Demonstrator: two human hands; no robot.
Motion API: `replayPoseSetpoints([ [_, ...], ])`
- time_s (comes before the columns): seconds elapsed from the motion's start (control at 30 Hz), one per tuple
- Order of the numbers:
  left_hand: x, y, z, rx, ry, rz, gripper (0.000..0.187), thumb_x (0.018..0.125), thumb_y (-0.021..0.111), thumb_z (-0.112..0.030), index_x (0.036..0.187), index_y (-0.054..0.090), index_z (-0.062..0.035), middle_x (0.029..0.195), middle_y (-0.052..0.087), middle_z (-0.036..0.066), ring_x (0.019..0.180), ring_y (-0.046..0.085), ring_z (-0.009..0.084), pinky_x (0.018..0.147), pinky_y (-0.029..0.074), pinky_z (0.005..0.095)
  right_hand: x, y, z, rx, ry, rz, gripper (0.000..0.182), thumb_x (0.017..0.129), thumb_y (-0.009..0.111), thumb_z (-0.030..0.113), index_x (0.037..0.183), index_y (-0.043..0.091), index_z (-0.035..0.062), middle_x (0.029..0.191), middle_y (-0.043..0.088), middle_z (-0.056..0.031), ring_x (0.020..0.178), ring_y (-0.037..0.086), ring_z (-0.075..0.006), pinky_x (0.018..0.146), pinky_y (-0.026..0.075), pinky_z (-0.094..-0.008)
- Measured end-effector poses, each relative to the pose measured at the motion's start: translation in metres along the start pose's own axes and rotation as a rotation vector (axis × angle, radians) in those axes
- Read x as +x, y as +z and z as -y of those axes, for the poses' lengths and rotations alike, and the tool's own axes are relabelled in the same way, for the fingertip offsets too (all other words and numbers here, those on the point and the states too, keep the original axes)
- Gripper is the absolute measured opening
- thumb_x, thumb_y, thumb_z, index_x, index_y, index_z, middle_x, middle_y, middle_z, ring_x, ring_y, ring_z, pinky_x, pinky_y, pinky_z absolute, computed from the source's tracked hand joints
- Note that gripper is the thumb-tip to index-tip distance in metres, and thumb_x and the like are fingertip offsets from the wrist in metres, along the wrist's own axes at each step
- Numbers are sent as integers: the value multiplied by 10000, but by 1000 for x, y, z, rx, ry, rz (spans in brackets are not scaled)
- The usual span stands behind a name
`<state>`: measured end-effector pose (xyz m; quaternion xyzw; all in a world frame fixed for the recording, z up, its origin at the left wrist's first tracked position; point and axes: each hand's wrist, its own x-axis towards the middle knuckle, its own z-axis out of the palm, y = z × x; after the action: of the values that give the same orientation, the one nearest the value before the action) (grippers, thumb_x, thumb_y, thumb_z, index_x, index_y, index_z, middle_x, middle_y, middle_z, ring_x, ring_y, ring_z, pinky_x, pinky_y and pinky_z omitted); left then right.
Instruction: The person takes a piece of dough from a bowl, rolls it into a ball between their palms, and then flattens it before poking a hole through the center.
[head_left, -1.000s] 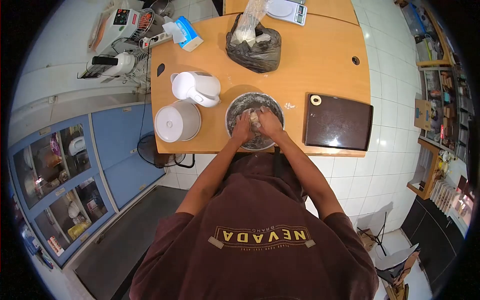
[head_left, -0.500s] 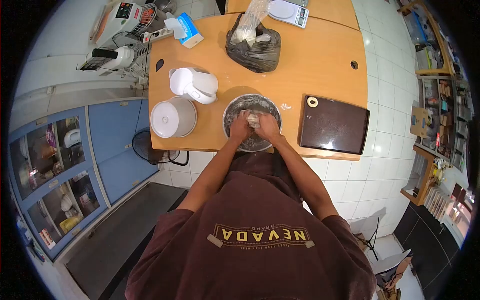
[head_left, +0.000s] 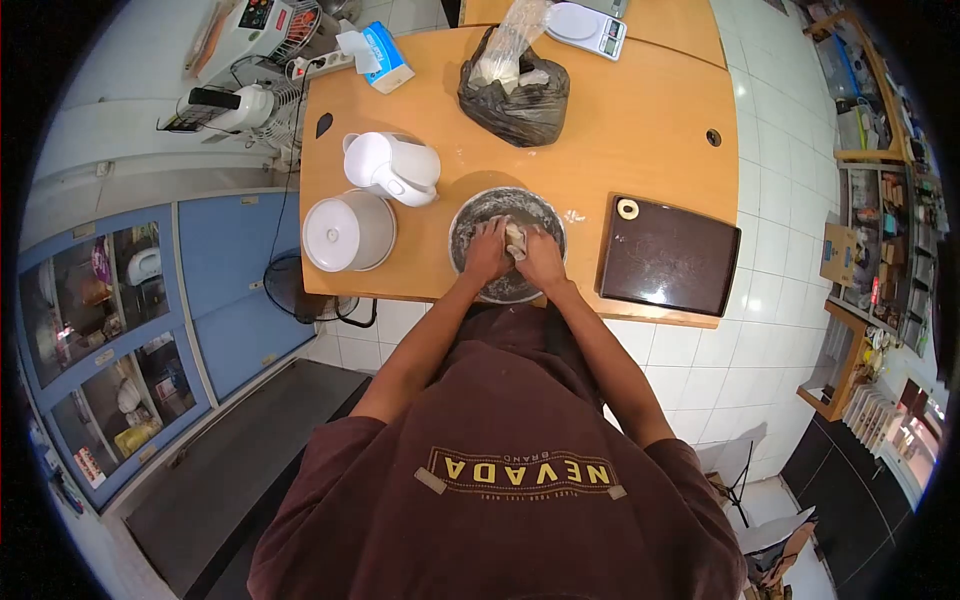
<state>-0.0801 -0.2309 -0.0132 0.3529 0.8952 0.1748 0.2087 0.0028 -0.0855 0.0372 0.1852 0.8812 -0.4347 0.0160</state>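
Observation:
A round metal bowl [head_left: 462, 215] dusted with flour stands at the table's near edge. Inside it, a pale lump of dough [head_left: 515, 240] is held between both hands. My left hand [head_left: 488, 250] grips its left side with bent fingers. On the right side, my right hand [head_left: 541, 258] is closed around the dough. The underside of the lump and parts of the fingers are hidden.
Left of the bowl are a white kettle [head_left: 392, 165] and a lidded white container [head_left: 345, 235]. A dark tray [head_left: 670, 255] bearing a dough ring [head_left: 627, 208] lies right. Behind are a black plastic bag [head_left: 520, 110], scale [head_left: 590, 28] and tissue box [head_left: 385, 60].
The dough between my hands has changed shape and now looks longer and more upright. My hands have shifted slightly around it, still inside the bowl. The whole view has moved slightly.

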Motion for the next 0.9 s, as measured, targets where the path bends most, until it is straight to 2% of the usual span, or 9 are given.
replayPoseSetpoints([
  [0.03,1,0,0,-1,10,11,928,699,849,-220,1499,421,-25,1485,459,206,1327,467,462,1059,487,540,0,1,-1,5,-8,-26,465,846,761,151,1259,630,-16,1179,638,-350,1108,620,-522,972,526,-541],
  [0.13,4,-3,-4,20,6,70,961,694,859,-243,1517,407,-36,1490,458,201,1344,453,451,1085,465,537,-2,-13,20,76,-42,-317,441,812,774,115,1211,665,-39,1096,677,-317,1033,646,-508,948,528,-519],
  [0.23,6,4,-10,5,-41,58,991,690,874,-265,1530,399,-42,1494,454,185,1372,429,437,1101,444,551,3,-8,2,37,-72,-79,421,804,743,77,1201,671,-42,1092,674,-331,1025,647,-512,945,530,-525],
  [0.33,4,6,-15,74,-32,63,987,710,871,-262,1548,388,-66,1498,453,160,1392,411,427,1094,443,573,3,-3,-2,10,-12,-50,396,781,695,24,1172,684,-44,1078,674,-342,1004,654,-515,920,538,-536],
  [0.43,4,17,-10,115,-10,9,945,735,860,-232,1554,398,-138,1508,441,141,1409,391,422,1099,433,589,4,-7,0,-27,17,-17,370,758,664,4,1122,697,-50,1027,677,-354,956,664,-521,878,549,-550],
  [0.53,4,9,-19,122,-88,129,885,768,831,-186,1547,413,-207,1523,426,134,1405,393,425,1119,415,598,5,-13,9,-18,25,-31,319,755,671,19,1062,702,-60,977,677,-360,916,671,-523,851,555,-560],
  [0.73,1,0,-29,74,-122,108,806,797,790,-133,1523,451,-222,1544,403,142,1411,392,445,1136,406,601,7,-17,26,-58,116,35,177,746,669,17,896,709,-67,907,678,-359,891,673,-527,843,555,-569],
  [0.9,2,4,-27,91,-142,129,752,806,774,-100,1492,499,-233,1560,398,147,1415,389,450,1133,410,597,-2,-19,28,-4,69,-37,159,746,674,10,881,713,-65,898,683,-334,875,682,-503,816,558,-540],
])
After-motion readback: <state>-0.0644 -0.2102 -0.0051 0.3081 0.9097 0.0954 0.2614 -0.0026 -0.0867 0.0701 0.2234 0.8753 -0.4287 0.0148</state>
